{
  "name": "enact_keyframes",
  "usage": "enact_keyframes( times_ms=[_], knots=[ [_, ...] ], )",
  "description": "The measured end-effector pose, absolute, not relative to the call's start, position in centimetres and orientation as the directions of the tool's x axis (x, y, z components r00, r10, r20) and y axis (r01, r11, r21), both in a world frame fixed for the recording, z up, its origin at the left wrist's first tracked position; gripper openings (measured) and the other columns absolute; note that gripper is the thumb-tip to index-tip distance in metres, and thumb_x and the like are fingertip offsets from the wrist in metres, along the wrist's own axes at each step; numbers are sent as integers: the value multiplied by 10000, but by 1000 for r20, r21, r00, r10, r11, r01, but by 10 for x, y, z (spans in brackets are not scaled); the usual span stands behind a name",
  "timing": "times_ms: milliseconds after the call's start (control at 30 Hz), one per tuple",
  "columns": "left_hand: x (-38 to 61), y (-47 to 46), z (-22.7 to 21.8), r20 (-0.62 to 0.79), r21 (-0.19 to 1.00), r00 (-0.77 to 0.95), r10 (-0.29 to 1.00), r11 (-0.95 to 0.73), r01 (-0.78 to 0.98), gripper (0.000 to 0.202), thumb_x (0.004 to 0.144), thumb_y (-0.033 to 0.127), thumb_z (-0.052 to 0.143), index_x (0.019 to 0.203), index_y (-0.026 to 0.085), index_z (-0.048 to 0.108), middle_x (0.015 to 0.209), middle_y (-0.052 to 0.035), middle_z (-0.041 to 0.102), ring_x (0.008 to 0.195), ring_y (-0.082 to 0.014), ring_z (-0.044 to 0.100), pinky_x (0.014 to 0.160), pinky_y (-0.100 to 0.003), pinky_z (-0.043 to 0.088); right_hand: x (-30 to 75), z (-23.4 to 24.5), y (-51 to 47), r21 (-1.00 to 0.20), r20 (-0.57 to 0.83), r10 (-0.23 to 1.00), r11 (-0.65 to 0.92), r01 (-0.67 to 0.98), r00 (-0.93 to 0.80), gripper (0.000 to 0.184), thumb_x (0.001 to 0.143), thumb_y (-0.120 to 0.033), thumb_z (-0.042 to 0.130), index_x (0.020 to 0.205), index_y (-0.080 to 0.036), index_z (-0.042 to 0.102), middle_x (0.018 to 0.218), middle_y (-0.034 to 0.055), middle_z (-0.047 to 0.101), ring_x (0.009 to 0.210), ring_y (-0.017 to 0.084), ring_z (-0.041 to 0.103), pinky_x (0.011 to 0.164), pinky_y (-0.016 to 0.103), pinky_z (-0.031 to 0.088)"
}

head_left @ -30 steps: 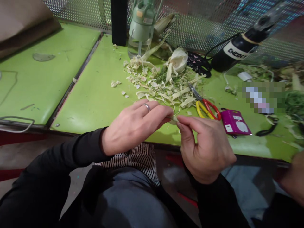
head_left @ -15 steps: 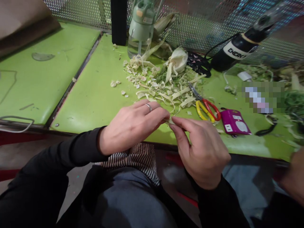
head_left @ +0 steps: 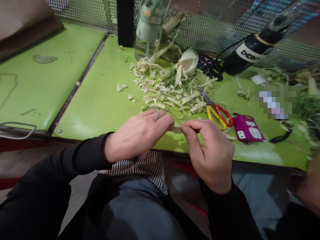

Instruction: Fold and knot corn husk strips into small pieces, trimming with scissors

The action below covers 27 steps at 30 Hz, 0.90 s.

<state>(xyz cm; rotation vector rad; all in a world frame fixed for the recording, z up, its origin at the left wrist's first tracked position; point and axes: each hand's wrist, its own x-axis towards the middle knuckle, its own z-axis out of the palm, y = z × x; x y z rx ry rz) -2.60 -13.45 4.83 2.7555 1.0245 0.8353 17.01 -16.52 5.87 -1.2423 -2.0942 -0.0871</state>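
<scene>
A short pale strip that looks like corn husk (head_left: 177, 127) is stretched between my two hands, just over the near edge of the green table. My left hand (head_left: 141, 131), with a ring on one finger, pinches its left end; the fingertips are partly hidden behind the knuckles. Thumb and forefinger of my right hand (head_left: 210, 151) grip the right end. Beyond the hands lies a heap of husk strips and pale flakes (head_left: 172, 90), with a bundled piece of husk (head_left: 188, 63) on top. Scissors (head_left: 216, 113) with red and yellow handles lie by the heap.
A magenta pouch (head_left: 248, 128) sits right of the scissors. Behind the heap stand a green-topped water bottle (head_left: 149, 31) and a black bottle (head_left: 250, 55) leaning against the mesh. A brown paper bag (head_left: 25, 23) is at the far left. Another person's arm (head_left: 311, 183) shows at the right edge.
My hands have drawn slightly apart, the right one shifting a little, so more of the pale strip shows between them.
</scene>
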Motion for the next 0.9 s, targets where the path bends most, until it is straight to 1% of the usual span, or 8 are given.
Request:
enact_keyframes(
  times_ms=[100,267,467,633,700,733,833,900],
  knots=[
    [-25,-133,46,403,384,613,679,-734,560,213,1033,215,384,934,148,560,793,-29,629,684,-139,559,613,-256,408,169,58,-164,-298,595,742,559,774,-307,90,945,-213,629,1022,-238,668,890,33,747,798,187,705,749,316,554],
    [-26,-129,50,288,530,638,714,-674,514,243,1038,243,378,942,134,572,825,-55,658,722,-150,594,636,-261,414,167,58,-163,-266,588,715,613,744,-378,122,914,-165,674,1028,-209,667,935,35,768,851,176,729,799,291,566],
    [-33,-123,61,197,758,715,671,-566,323,242,1042,265,407,902,148,566,850,-39,674,759,-120,606,708,-231,438,173,66,-163,-209,534,709,638,741,-459,122,912,-165,679,1030,-188,657,933,43,769,841,169,727,798,276,563],
    [-38,-115,64,42,911,815,577,-358,207,273,1050,291,382,928,146,580,871,-29,680,774,-100,616,729,-211,470,175,69,-168,-192,514,711,641,743,-481,101,929,-161,652,1026,-187,648,923,48,764,849,174,718,812,284,551],
    [-38,-114,61,1,928,837,547,-312,203,301,1051,316,378,925,145,591,856,-27,676,750,-97,612,710,-210,474,175,68,-168,-222,488,729,635,740,-479,95,936,-164,643,1027,-190,645,922,45,759,850,172,716,812,285,549],
    [-38,-114,59,12,917,825,564,-335,216,303,1049,322,387,926,145,599,852,-28,675,743,-100,607,702,-213,470,175,67,-167,-234,476,736,634,737,-482,88,940,-166,636,1025,-189,643,915,43,756,845,171,714,804,285,548],
    [-34,-116,51,162,804,722,673,-514,298,224,1010,317,500,971,141,633,881,-46,684,768,-122,593,706,-235,445,175,63,-164,-246,451,749,626,740,-484,67,954,-184,616,1017,-173,638,885,45,743,825,176,707,771,291,546],
    [-30,-117,48,258,728,663,703,-592,345,170,968,290,583,946,136,653,862,-52,685,779,-135,582,711,-246,431,174,61,-161,-268,428,770,608,748,-473,62,954,-202,617,1008,-179,639,869,40,738,808,178,707,753,294,548]
  ],
)
